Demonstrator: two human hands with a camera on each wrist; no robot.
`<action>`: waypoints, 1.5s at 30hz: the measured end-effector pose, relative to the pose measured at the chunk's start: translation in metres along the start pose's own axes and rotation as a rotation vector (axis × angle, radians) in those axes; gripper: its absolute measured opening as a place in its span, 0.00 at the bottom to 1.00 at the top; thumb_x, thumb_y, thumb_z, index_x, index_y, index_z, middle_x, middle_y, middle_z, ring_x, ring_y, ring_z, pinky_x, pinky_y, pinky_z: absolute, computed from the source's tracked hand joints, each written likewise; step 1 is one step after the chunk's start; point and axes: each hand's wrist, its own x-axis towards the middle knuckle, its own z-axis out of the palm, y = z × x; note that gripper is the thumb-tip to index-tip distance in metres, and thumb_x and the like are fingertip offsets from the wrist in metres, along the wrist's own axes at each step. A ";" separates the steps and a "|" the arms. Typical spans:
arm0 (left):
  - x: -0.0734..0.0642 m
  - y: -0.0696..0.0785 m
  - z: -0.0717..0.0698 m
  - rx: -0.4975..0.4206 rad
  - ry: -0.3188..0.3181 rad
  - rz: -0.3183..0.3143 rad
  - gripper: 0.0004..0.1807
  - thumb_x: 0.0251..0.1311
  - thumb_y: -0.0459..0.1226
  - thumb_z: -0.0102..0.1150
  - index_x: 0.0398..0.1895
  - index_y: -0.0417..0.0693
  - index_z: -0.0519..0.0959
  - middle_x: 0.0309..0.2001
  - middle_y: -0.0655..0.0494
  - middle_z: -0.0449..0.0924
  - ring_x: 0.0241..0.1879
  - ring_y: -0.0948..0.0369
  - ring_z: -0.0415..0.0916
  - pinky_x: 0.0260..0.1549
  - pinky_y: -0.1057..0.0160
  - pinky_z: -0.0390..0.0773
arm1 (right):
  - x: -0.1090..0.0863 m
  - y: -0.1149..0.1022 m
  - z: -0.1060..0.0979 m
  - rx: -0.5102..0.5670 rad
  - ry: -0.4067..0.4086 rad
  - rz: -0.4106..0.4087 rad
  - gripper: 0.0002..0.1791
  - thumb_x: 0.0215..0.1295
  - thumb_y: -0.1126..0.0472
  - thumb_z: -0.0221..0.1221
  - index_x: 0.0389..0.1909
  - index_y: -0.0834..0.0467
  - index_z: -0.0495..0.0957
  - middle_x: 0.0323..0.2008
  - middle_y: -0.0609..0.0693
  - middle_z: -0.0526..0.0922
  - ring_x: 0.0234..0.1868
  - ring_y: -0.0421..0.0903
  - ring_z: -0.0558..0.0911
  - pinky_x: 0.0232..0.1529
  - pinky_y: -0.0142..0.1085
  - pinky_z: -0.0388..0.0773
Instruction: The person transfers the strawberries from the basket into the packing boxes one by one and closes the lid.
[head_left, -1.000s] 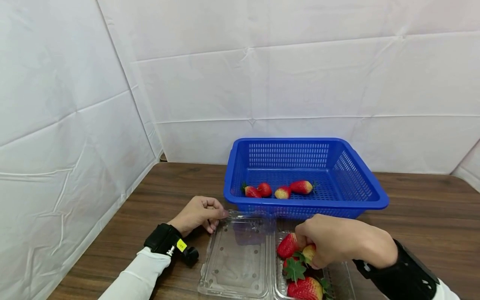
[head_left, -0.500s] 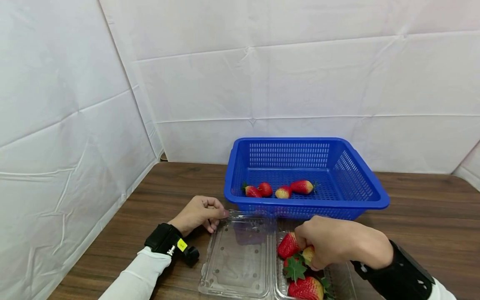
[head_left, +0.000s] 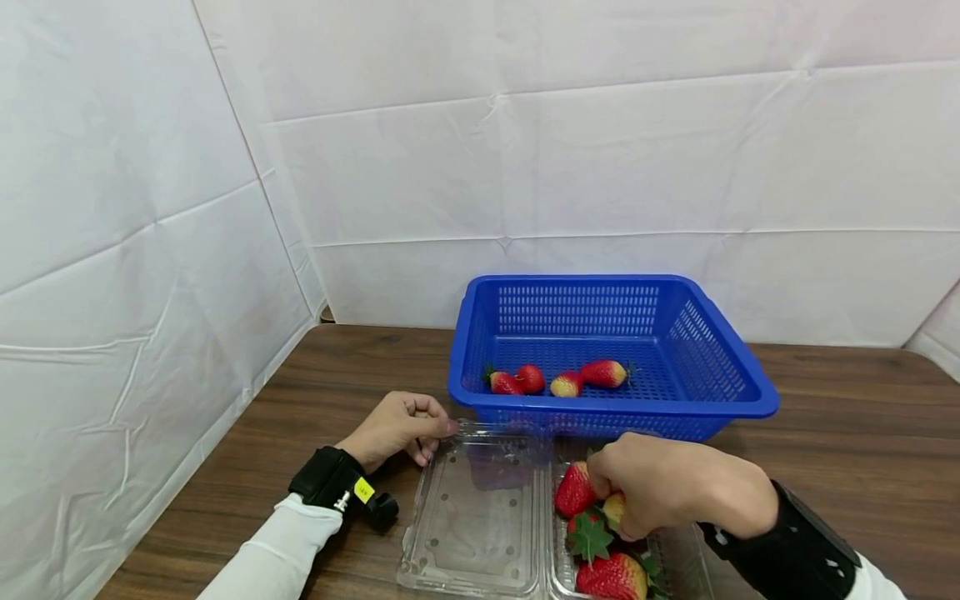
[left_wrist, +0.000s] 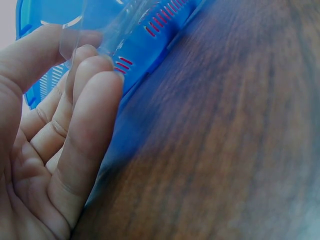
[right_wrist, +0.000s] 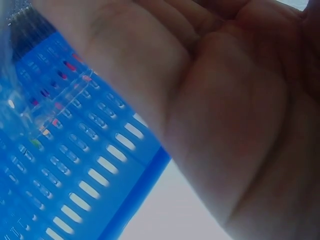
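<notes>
A hinged clear plastic clamshell box lies opened flat, its lid (head_left: 472, 533) on the left and its tray (head_left: 557, 567) on the right. My left hand (head_left: 401, 429) pinches the lid's far left corner between thumb and fingers; the left wrist view shows the clear plastic edge (left_wrist: 70, 42) there. Over the tray, my right hand (head_left: 660, 483) has its fingers curled down around a pale-ended strawberry (head_left: 613, 510), which it partly covers. Beside it in the tray are a red strawberry (head_left: 573, 492), a leafy one (head_left: 588, 536) and a large one (head_left: 611, 577) nearest me.
A blue perforated basket (head_left: 615, 407) stands right behind the clamshell, holding several strawberries (head_left: 602, 374) along its near side. White cloth (head_left: 600, 167) hangs at the back and left of the brown wooden table (head_left: 352, 367).
The right hand and wrist have shifted slightly left and settled over the tray, and the red strawberry by its fingers has moved a little. The left hand stays at the lid corner.
</notes>
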 end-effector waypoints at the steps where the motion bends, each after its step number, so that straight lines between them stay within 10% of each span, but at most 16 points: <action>1: 0.000 0.000 0.000 0.000 0.000 -0.001 0.05 0.66 0.31 0.67 0.35 0.35 0.83 0.22 0.51 0.81 0.19 0.64 0.78 0.20 0.66 0.85 | 0.000 0.000 0.000 0.000 0.002 -0.002 0.24 0.54 0.78 0.72 0.28 0.52 0.67 0.24 0.43 0.55 0.25 0.41 0.54 0.28 0.38 0.50; 45: -0.001 0.000 -0.001 0.006 -0.001 -0.005 0.07 0.67 0.32 0.67 0.38 0.33 0.84 0.23 0.51 0.82 0.20 0.64 0.78 0.21 0.66 0.85 | 0.004 -0.005 0.004 -0.056 0.010 0.049 0.30 0.53 0.71 0.79 0.25 0.52 0.62 0.23 0.43 0.54 0.23 0.40 0.58 0.28 0.36 0.53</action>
